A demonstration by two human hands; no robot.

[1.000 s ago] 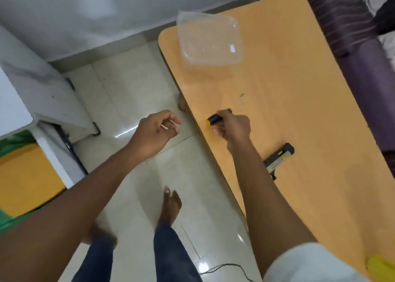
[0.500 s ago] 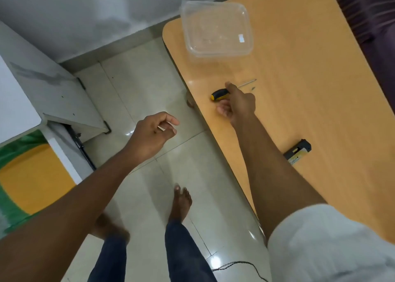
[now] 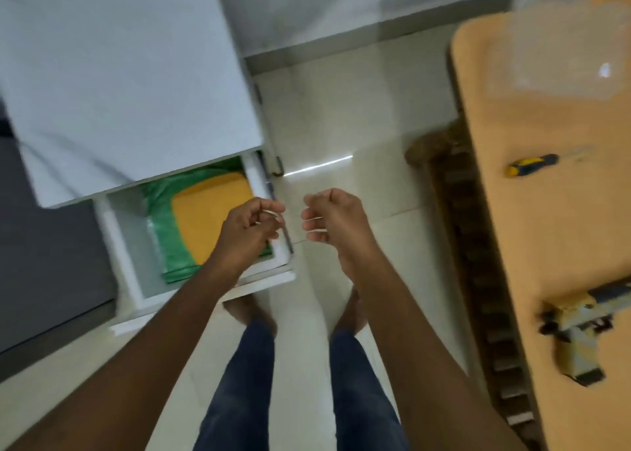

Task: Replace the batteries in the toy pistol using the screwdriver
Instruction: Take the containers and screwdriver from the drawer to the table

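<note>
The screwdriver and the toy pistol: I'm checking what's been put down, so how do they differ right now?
The screwdriver is slim, with a black and yellow handle, and lies farther up the table. The toy pistol is bulkier, grey and yellowish, and lies nearer the person. Both rest on the table, and neither hand touches them.

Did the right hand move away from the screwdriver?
Yes. The right hand has let go of the screwdriver, which lies on the table, and has come off the table edge to hang over the floor near the left hand.
</note>
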